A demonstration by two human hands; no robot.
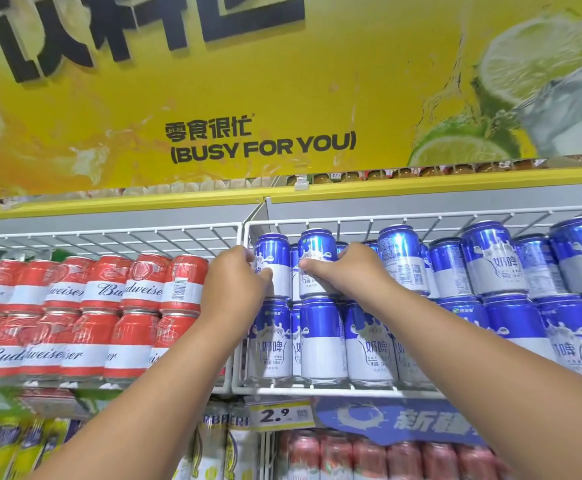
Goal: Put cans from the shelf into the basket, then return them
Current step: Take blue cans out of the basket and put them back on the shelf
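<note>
On the upper tier of the wire shelf [317, 389], both hands are at blue-and-white cans stacked two high. The left hand [234, 282] curls its fingers round the leftmost top can [272, 261]; the right hand [348, 268] wraps the next top can [317, 258], thumb across its label. Each can appears to stand on the lid of a can below [322, 337], and neighbours press close on the right. No basket is in view (so whether these cans are coming out or going back cannot be told).

The risk, as I judge it, is the stack: tilting either top can as it moves could drag its neighbour [402, 259] or nudge the lower row forward over the low wire lip. Red Budweiser cans [137, 289] sit just left, behind a wire divider [239, 306] the left knuckles could catch.
</note>
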